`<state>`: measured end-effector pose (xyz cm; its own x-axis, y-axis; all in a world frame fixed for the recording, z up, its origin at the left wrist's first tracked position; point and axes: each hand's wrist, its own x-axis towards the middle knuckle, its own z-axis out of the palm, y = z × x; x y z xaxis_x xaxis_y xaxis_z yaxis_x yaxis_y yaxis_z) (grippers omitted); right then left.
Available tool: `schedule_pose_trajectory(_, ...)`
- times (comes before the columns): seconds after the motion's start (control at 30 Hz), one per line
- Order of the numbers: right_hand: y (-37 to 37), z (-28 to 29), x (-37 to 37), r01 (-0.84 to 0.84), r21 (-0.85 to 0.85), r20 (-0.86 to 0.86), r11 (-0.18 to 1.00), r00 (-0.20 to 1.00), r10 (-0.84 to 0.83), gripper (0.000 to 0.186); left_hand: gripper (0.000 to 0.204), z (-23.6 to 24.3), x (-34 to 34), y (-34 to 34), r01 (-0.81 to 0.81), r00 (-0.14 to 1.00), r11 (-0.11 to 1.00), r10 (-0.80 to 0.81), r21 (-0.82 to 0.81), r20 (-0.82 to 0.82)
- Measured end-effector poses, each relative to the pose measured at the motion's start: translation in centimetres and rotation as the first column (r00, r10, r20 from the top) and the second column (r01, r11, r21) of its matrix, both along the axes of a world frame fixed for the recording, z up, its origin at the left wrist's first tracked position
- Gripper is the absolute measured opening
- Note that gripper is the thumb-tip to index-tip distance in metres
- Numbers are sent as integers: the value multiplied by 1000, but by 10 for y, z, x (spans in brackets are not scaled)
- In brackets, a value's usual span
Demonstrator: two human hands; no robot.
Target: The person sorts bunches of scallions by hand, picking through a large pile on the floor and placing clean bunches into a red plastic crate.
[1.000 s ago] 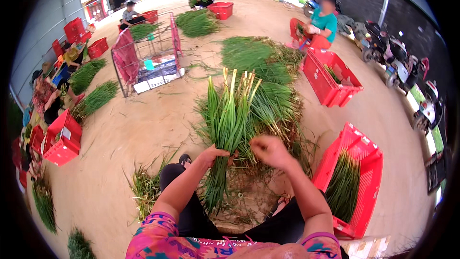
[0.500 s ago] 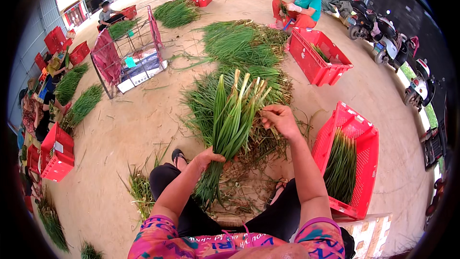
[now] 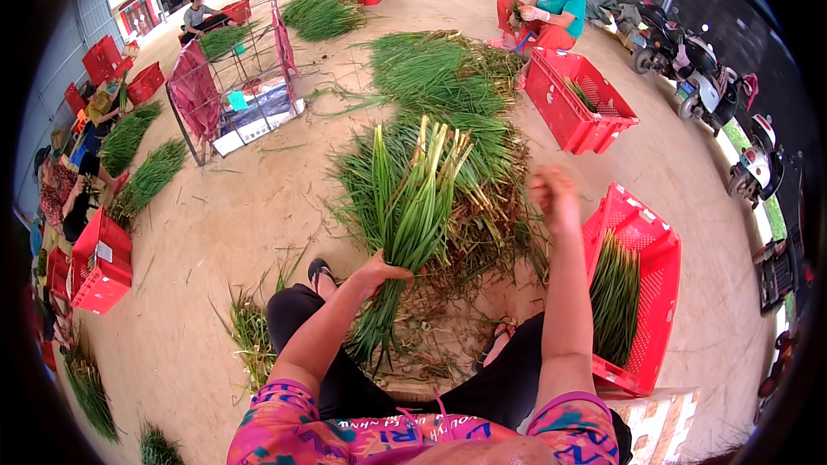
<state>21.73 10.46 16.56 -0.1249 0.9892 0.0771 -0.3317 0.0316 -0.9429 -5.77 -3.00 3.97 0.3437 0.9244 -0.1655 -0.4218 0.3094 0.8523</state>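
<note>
My left hand (image 3: pixel 382 273) is closed around a bunch of garlic chives (image 3: pixel 415 211), gripping it low on the green leaves. The pale stem ends point up and away from me, and the leaf tips hang down between my knees. My right hand (image 3: pixel 556 198) is raised to the right of the bunch, apart from it and near the red crate. Motion smears its fingers, so whether they hold anything is not clear. Behind the bunch, a large pile of chives (image 3: pixel 444 77) lies on the ground, with brownish trimmed leaves (image 3: pixel 491 241) along its right and near side.
At my right stands a red crate (image 3: pixel 663 293) with chives in it. Beyond it, a person (image 3: pixel 560 9) in green sits by another red crate (image 3: pixel 594 133). A wire-frame cart (image 3: pixel 237 108) stands far left. More people sit with chives and crates at left; scooters (image 3: pixel 702 86) line the right.
My right hand has moved away from the stem ends, to the right and slightly up. My left hand still grips the bunch, which has shifted slightly left.
</note>
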Motion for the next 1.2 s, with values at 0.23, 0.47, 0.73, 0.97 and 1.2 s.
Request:
schedule_pose_trajectory(0.23, -16, -32, -58, -171, 475, 807, 863, 477, -349, 32, 52, -21, 6, 5, -41, 986, 999, 41, 4, -159)
schedule_pose_trajectory(0.47, -5, -41, -48, -252, 435, 776, 865, 593, -218, 14, 50, -24, 4, 3, -45, 991, 998, 38, -49, -128)
schedule_pose_trajectory(0.73, 9, -22, 19, -307, 6, -448, 952, 850, 277, 20, 38, -9, 3, 2, 45, 999, 998, -47, 44, 28)
schedule_pose_trajectory(0.97, -7, -10, 4, -182, 13, 292, 983, 941, 171, 19, 41, -12, 6, 4, 16, 999, 1000, -16, 12, 33)
schedule_pose_trajectory(1.2, -26, -49, -52, -391, 498, 833, 774, 464, -302, 22, 46, -23, 9, 4, -34, 998, 998, 32, -54, -48)
